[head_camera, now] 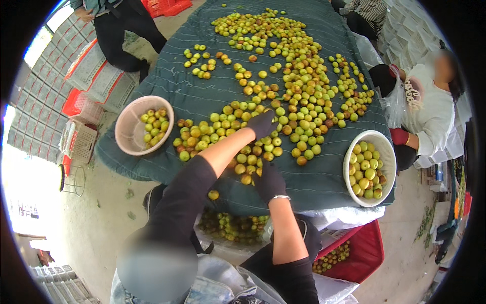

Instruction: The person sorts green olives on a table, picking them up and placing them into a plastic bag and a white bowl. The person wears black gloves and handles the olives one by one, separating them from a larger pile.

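Note:
A loose spread of round green-and-brown jujubes (pixel 303 91) lies over a dark green quilted cloth (pixel 159 87) on the table before me. My left hand (pixel 262 124), in a dark glove, reaches across the near part of the fruit, its fingers pointing right among several jujubes. Closer to the table's front edge, my right hand (pixel 270 181), also gloved, touches the near rim of the pile with its fingertips. Whether either hand grips a fruit is hidden by the gloves. A single jujube (pixel 213 195) sits apart at the front edge.
A pinkish basket (pixel 125 129) at left and a white basket (pixel 389 171) at right hold jujubes. Below the table edge are a lined container of jujubes (pixel 235 228) and a red crate (pixel 366 250). People sit at right (pixel 429 110) and stand at left (pixel 121 34). Stacked crates (pixel 98 72) line the left.

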Motion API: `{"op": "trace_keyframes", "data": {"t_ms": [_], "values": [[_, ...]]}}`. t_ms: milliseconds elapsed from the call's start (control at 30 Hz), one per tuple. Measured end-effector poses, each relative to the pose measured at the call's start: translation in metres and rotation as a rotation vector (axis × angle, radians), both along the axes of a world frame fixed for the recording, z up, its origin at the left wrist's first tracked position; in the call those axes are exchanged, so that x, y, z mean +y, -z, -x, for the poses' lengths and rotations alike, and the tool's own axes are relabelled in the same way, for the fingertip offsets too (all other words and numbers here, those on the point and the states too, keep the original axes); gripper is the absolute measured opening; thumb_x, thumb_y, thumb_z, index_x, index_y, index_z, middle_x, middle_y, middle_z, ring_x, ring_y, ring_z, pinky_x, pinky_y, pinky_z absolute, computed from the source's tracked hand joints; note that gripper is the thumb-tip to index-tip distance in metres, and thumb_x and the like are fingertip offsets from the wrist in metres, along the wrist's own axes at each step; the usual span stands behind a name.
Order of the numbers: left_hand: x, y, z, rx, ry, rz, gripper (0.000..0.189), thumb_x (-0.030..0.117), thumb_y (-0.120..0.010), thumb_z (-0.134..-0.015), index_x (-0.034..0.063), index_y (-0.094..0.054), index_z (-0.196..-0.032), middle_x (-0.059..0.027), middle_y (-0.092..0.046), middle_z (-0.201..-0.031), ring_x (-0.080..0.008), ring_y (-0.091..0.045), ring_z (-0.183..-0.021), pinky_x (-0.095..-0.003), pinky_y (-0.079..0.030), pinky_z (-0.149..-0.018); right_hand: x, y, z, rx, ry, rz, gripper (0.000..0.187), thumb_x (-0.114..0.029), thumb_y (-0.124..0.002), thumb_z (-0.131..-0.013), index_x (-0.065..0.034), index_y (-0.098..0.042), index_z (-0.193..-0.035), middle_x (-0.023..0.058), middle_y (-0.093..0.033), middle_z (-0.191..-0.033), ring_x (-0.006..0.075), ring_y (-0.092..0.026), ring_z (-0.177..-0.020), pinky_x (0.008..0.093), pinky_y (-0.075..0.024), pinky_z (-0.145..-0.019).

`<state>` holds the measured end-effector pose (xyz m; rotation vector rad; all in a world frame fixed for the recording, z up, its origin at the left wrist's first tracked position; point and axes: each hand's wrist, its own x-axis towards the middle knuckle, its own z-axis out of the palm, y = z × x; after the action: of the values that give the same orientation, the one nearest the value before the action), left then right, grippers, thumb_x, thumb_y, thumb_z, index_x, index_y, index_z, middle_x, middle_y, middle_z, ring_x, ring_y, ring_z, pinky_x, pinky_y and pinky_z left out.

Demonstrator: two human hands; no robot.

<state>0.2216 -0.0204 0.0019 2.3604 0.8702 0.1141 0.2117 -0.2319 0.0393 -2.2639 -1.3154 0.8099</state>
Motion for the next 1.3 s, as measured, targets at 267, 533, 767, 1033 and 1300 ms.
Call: {"op": "trace_keyframes", "data": {"t_ms": [267, 533, 767, 1033, 1300], "values": [[-0.017, -0.003, 0.161, -0.245, -0.200, 0.192, 0.040, 0.035, -0.039, -0.098, 0.0025, -0.059, -0.087, -0.0130, -0.062, -0.079, -0.0261, -0.061, -0.075, -0.0390, -0.046, -0.070, -0.002, -0.002, 0.007, -0.053, -0.002, -0.006, 0.063, -0.032, -0.063, -0.087, -0.0064, -0.040, -0.140, 0.0259, -0.055, -0.123, 0.0412, -0.057, -0.109, 0.0463, -0.0487, -0.090], [-0.027, -0.032, 0.233, -0.794, -0.536, 0.826, 0.028, 0.024, -0.045, -0.098, 0.0012, -0.056, -0.112, -0.0077, -0.064, -0.095, -0.0142, -0.062, -0.084, -0.0246, -0.048, -0.078, -0.009, -0.005, 0.004, -0.011, -0.038, -0.048, 0.061, -0.028, -0.061, -0.087, -0.0045, -0.041, -0.140, 0.0270, -0.054, -0.126, 0.0417, -0.055, -0.113, 0.0452, -0.0466, -0.094], [-0.023, -0.052, 0.239, -0.835, -0.553, 1.017, 0.026, 0.026, -0.054, -0.095, 0.0068, -0.057, -0.113, -0.0034, -0.058, -0.085, -0.0082, -0.055, -0.070, -0.0198, -0.043, -0.060, -0.004, -0.006, 0.004, -0.009, -0.036, -0.009, 0.061, -0.028, -0.061, -0.087, -0.0047, -0.041, -0.140, 0.0276, -0.057, -0.121, 0.0422, -0.057, -0.111, 0.0464, -0.0467, -0.093], [0.066, -0.008, 0.150, -0.393, -0.298, -0.089, 0.031, 0.030, -0.056, -0.090, 0.0029, -0.064, -0.103, -0.0152, -0.067, -0.100, -0.0338, -0.063, -0.095, -0.0407, -0.048, -0.084, 0.007, -0.012, 0.010, -0.059, 0.008, 0.046, 0.059, -0.029, -0.062, -0.086, -0.0062, -0.044, -0.137, 0.0268, -0.059, -0.116, 0.0421, -0.059, -0.104, 0.0468, -0.0487, -0.088], [0.107, 0.026, 0.086, 0.176, -0.071, 0.025, 0.054, 0.032, -0.067, -0.080, 0.0064, -0.053, -0.125, -0.0191, -0.062, -0.115, -0.0303, -0.063, -0.102, -0.0400, -0.051, -0.087, -0.001, 0.005, -0.006, -0.087, -0.050, -0.109, 0.056, -0.030, -0.062, -0.086, -0.0045, -0.044, -0.133, 0.0269, -0.061, -0.108, 0.0413, -0.060, -0.100, 0.0483, -0.0496, -0.085]]}}
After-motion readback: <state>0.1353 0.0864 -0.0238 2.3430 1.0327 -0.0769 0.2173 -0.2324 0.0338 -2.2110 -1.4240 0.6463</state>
